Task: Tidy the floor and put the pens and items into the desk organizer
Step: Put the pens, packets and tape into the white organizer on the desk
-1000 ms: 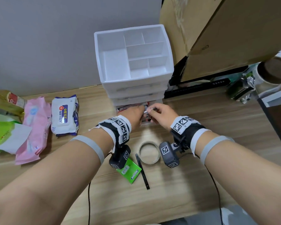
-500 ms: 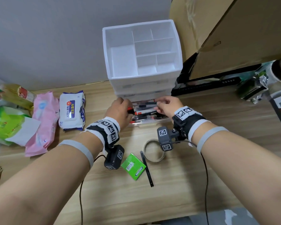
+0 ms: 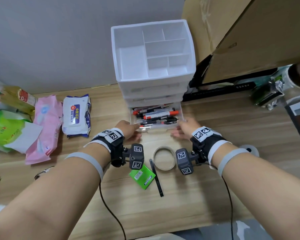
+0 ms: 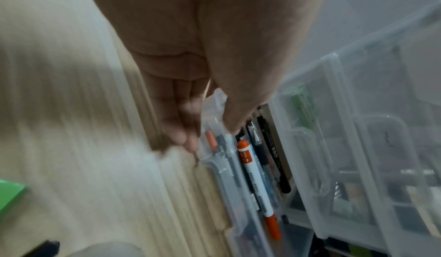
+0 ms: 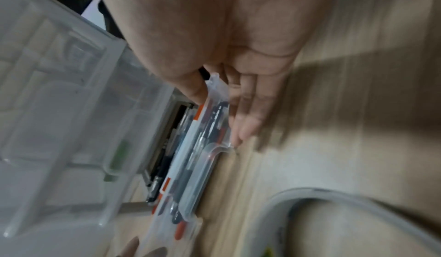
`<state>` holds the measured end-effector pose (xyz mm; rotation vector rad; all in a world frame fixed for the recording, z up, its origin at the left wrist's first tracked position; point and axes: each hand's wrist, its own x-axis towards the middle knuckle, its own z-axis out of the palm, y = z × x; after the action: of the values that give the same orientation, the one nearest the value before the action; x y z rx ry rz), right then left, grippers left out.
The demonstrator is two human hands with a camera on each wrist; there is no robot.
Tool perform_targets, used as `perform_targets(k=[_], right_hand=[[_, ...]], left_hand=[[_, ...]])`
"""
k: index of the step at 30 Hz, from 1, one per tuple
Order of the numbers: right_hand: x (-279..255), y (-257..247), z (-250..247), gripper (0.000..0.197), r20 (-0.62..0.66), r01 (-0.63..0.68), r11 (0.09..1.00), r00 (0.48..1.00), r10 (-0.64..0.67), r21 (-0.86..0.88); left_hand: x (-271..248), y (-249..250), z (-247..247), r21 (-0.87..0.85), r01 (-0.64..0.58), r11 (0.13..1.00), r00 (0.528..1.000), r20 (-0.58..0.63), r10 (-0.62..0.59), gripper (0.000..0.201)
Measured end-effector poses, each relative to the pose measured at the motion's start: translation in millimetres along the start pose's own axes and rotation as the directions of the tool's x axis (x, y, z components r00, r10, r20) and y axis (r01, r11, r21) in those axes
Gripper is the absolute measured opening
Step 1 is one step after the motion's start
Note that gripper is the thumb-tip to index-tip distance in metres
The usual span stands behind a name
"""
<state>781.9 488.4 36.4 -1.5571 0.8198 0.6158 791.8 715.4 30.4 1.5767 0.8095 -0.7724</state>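
Note:
A white desk organizer (image 3: 115, 49) with open top compartments stands on the wooden floor by the wall. Its clear bottom drawer (image 3: 157, 131) is pulled out and holds several red and black pens (image 3: 156, 116). My left hand (image 3: 132, 129) pinches the drawer's front left corner, thumb on the rim. My right hand (image 3: 182, 129) pinches the front right corner the same way. The wrist views show each thumb (image 4: 232, 127) (image 5: 194, 93) on the rim and the fingers outside the front wall. On the floor nearer me lie a tape ring (image 3: 155, 160), a green gum pack (image 3: 142, 176) and a black pen (image 3: 156, 177).
Packs of wet wipes (image 3: 76, 116), a pink pack (image 3: 45, 127) and a green pack (image 3: 5, 130) lie on the floor at the left. Cardboard boxes (image 3: 249, 32) stand right of the organizer, with a black bar (image 3: 220, 90) and foil bags (image 3: 268, 94) beneath them.
My hands left the pens in the drawer's middle and moved apart to its front corners. The drawer now sticks out farther toward me.

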Motion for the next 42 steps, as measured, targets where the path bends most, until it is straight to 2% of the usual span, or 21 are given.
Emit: perform_targets(k=[1, 4, 8, 10, 12, 14, 16, 19, 22, 28, 30, 32, 36, 39, 42], right_hand=[[-0.2, -3.3, 1.3, 0.026, 0.004, 0.018, 0.999, 1.000, -0.018, 0.041], [1.9, -9.8, 4.1, 0.023, 0.018, 0.040, 0.991, 0.999, -0.042, 0.132], [4.6, -13.4, 8.4, 0.043, 0.046, 0.038, 0.926, 0.997, -0.060, 0.376], [6.0, -14.8, 11.4, 0.035, 0.108, -0.012, 0.908, 0.994, -0.036, 0.420], [5.1, -15.3, 16.3, 0.036, 0.186, -0.097, 0.902, 0.982, 0.019, 0.420], [4.4, -15.8, 21.5, 0.044, 0.237, -0.158, 0.868, 0.970, 0.049, 0.470], [5.4, -17.9, 25.2, 0.046, 0.265, -0.202, 0.822, 0.962, 0.065, 0.532], [6.1, -24.6, 30.6, 0.036, 0.291, -0.233, 0.736, 0.955, 0.051, 0.635], [4.2, -33.9, 37.1, 0.012, 0.287, -0.224, 0.671, 0.958, 0.017, 0.707], [9.9, -35.4, 44.8, 0.016, 0.263, -0.192, 0.621, 0.964, -0.024, 0.760], [13.6, -32.4, 44.4, 0.025, 0.231, -0.167, 0.620, 0.973, -0.024, 0.767], [16.5, -29.1, 44.4, 0.038, 0.212, -0.150, 0.675, 0.977, -0.009, 0.722], [4.8, -28.1, 43.1, 0.026, 0.154, -0.066, 0.828, 0.988, -0.026, 0.558], [-11.9, -22.3, 44.6, 0.034, 0.224, -0.047, 0.843, 0.971, -0.088, 0.535], [-24.7, -10.1, 49.7, 0.036, 0.287, -0.094, 0.832, 0.954, -0.081, 0.546]], left_hand=[[-1.3, 1.0, -0.5, -0.014, -0.047, 0.999, 0.999, -0.013, 0.047, 0.042], [-3.4, 3.8, -4.0, 0.085, -0.182, 0.980, 0.980, -0.065, 0.188, 0.038], [0.6, 9.8, -7.7, 0.027, -0.203, 0.979, 0.978, -0.034, 0.204, 0.073], [-1.9, 18.9, -8.9, 0.107, -0.235, 0.966, 0.966, -0.088, 0.245, 0.082], [-2.5, 29.6, -15.3, 0.224, -0.343, 0.912, 0.905, -0.181, 0.385, 0.093], [-7.1, 41.7, -23.2, 0.185, -0.495, 0.849, 0.829, -0.193, 0.526, 0.099], [-10.8, 53.2, -26.9, 0.121, -0.566, 0.816, 0.804, -0.141, 0.578, 0.088], [-15.5, 63.7, -25.2, 0.181, -0.588, 0.788, 0.785, -0.109, 0.610, 0.068], [-16.1, 66.7, -25.0, 0.228, -0.588, 0.776, 0.773, -0.125, 0.623, 0.064], [-12.0, 64.9, -37.5, 0.367, -0.643, 0.672, 0.703, -0.066, 0.708, 0.060], [-10.9, 63.9, -38.5, 0.364, -0.656, 0.661, 0.697, -0.045, 0.716, 0.059], [-12.6, 62.8, -38.8, 0.339, -0.668, 0.663, 0.695, -0.035, 0.718, 0.060], [-19.5, 54.2, -43.1, 0.338, -0.684, 0.647, 0.686, -0.004, 0.728, 0.059], [-24.3, 42.3, -50.0, 0.348, -0.685, 0.640, 0.687, 0.019, 0.726, 0.061], [-33.0, 29.4, -55.1, 0.365, -0.682, 0.633, 0.685, 0.017, 0.728, 0.059]])
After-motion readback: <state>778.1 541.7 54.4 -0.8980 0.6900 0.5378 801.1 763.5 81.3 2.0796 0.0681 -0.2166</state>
